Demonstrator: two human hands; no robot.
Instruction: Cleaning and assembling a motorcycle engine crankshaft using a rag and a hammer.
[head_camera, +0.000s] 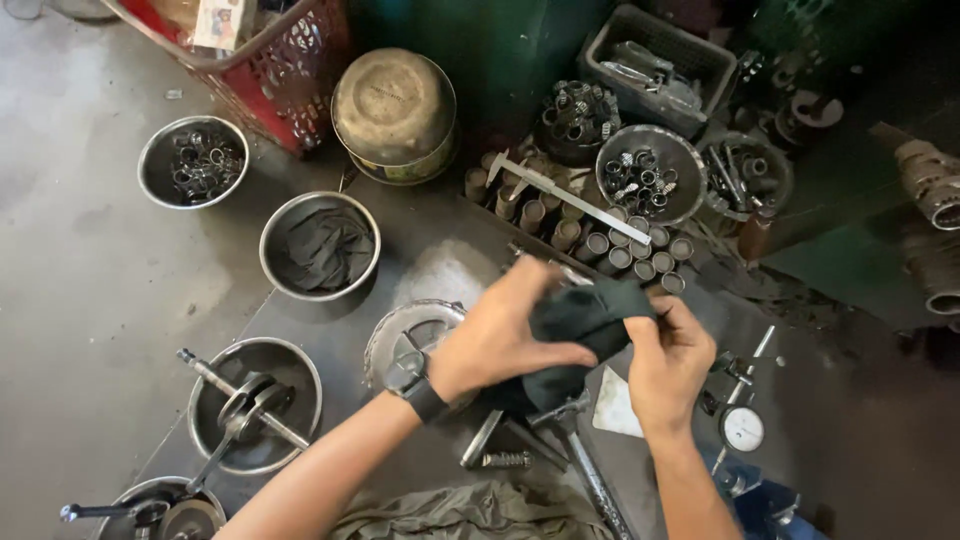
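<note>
Both hands meet over the middle of a dark metal work surface (330, 330). My left hand (505, 335) wraps around a dark green-black rag (580, 315), thumb across its underside; a black band sits on that wrist. From the right, my right hand (668, 362) pinches the same rag at its right end. What the rag covers is hidden. Just below the hands lie metal rods and a bolt (505, 460). A round toothed metal disc (410, 335) lies left of my left hand.
Steel bowls stand to the left: one with a dark cloth (320, 245), one with rings (193, 162), one holding a crankshaft (250, 405). A dial gauge (742, 428) sits right. Cylindrical sleeves (600, 245), a caliper (560, 190), a red basket (265, 60) and an upturned pot (393, 110) lie behind.
</note>
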